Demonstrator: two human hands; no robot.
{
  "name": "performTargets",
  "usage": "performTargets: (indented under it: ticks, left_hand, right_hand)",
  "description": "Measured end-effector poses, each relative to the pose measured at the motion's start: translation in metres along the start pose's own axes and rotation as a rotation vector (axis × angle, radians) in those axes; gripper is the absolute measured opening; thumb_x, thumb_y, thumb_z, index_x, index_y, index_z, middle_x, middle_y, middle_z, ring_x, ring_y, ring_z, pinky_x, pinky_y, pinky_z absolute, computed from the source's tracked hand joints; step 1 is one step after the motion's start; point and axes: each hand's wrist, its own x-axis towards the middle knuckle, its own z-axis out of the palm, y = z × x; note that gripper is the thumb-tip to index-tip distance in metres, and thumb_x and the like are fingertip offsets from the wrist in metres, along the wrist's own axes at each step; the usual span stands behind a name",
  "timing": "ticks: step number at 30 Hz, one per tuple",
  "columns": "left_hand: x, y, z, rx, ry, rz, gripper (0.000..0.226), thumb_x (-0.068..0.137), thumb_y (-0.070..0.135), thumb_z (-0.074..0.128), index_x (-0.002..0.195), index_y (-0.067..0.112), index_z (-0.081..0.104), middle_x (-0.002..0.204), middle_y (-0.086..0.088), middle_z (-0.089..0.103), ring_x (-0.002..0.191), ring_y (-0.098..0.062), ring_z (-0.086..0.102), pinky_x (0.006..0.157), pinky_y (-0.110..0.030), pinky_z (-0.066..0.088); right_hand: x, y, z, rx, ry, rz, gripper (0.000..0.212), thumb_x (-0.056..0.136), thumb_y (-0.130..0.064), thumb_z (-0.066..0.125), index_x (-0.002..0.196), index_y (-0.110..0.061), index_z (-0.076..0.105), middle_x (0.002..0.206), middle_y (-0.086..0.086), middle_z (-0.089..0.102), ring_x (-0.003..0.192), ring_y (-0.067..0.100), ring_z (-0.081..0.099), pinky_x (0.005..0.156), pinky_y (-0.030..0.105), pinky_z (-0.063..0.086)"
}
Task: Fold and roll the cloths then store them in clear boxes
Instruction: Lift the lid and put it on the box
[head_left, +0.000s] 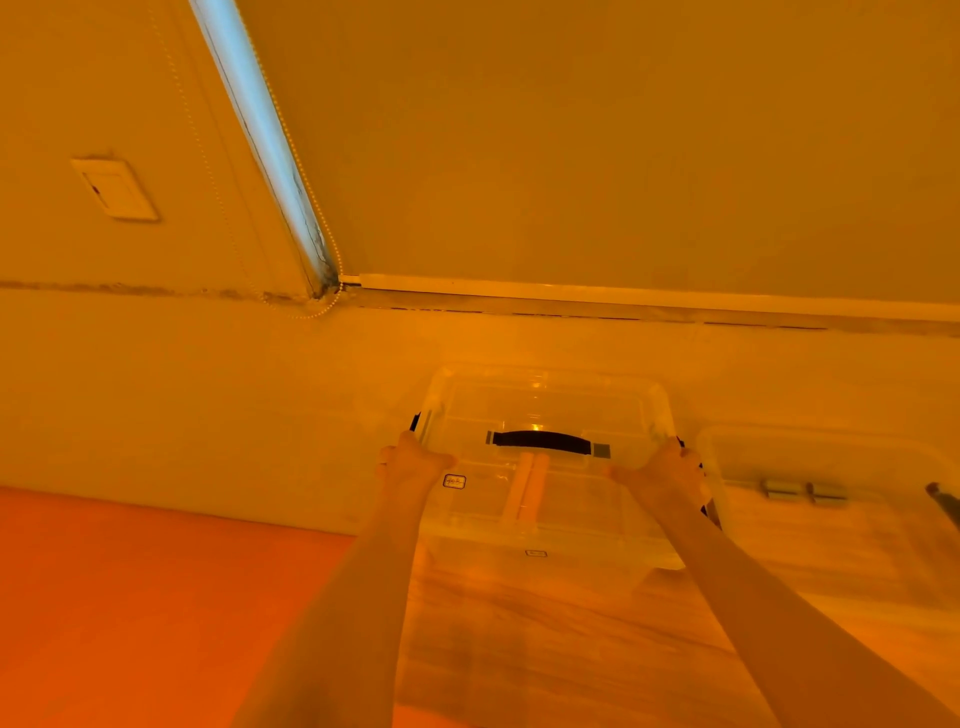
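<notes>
Gripping clear box (545, 395) sides, left hand (413, 462), right hand (667, 470), label (454, 481) unreadable

Clear box (545, 395): transparent, glossy, smooth plastic; its handle (540, 441) is matt black plastic. The floor (545, 649) shows smooth wood grain. Second box (831, 457): translucent plastic.

A pale wall (571, 130) fills the upper part of the view under a strong orange light. A rectangular wall switch plate (115, 188) sits on the left wall. A bluish-white strip (265, 140) runs diagonally down the corner, and a thin beaded cord (208, 171) hangs beside it. A light baseboard (623, 296) runs along the bottom of the wall. Lower left lies a flat orange-red surface (130, 597), and the floor (545, 649) shows a pale wood grain.
</notes>
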Motion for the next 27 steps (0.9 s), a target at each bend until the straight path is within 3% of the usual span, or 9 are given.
performTargets:
  ticks: [13, 18, 24, 27]
  left_hand:
    - [-0.013, 0.001, -0.001, 0.118, 0.026, 0.077, 0.076, 0.078, 0.039, 0.07, 0.136, 0.006, 0.034, 0.13, -0.019, 0.04, 0.12, -0.034, 0.043, 0.099, -0.046, 0.044]
    - [-0.018, -0.003, 0.001, 0.088, 0.006, 0.12, 0.084, 0.083, 0.04, 0.066, 0.148, 0.022, 0.016, 0.135, -0.021, 0.032, 0.123, -0.039, 0.038, 0.101, -0.049, 0.041]
    - [-0.023, -0.001, -0.001, 0.066, -0.011, 0.12, 0.081, 0.081, 0.036, 0.069, 0.145, 0.024, 0.022, 0.133, -0.019, 0.033, 0.12, -0.038, 0.038, 0.099, -0.048, 0.041]
    - [-0.028, 0.008, -0.003, 0.077, -0.008, 0.08, 0.084, 0.08, 0.036, 0.07, 0.147, 0.026, 0.02, 0.141, -0.019, 0.024, 0.129, -0.04, 0.027, 0.104, -0.054, 0.035]
  right_hand:
    - [0.01, 0.01, 0.001, -0.037, -0.004, -0.093, 0.104, 0.066, -0.052, 0.077, 0.143, -0.005, 0.025, 0.143, 0.021, 0.031, 0.131, 0.038, 0.033, 0.099, 0.049, 0.043]
    - [0.01, 0.016, 0.005, -0.01, 0.011, -0.104, 0.105, 0.067, -0.054, 0.076, 0.145, -0.009, 0.021, 0.145, 0.019, 0.029, 0.134, 0.038, 0.03, 0.1, 0.053, 0.04]
    - [0.003, 0.03, 0.01, -0.046, 0.072, -0.132, 0.103, 0.069, -0.064, 0.068, 0.143, -0.008, 0.021, 0.142, 0.018, 0.034, 0.131, 0.036, 0.035, 0.1, 0.049, 0.042]
    - [0.004, 0.031, 0.008, -0.033, 0.062, -0.149, 0.102, 0.07, -0.064, 0.067, 0.142, -0.008, 0.022, 0.142, 0.018, 0.034, 0.131, 0.035, 0.035, 0.1, 0.049, 0.04]
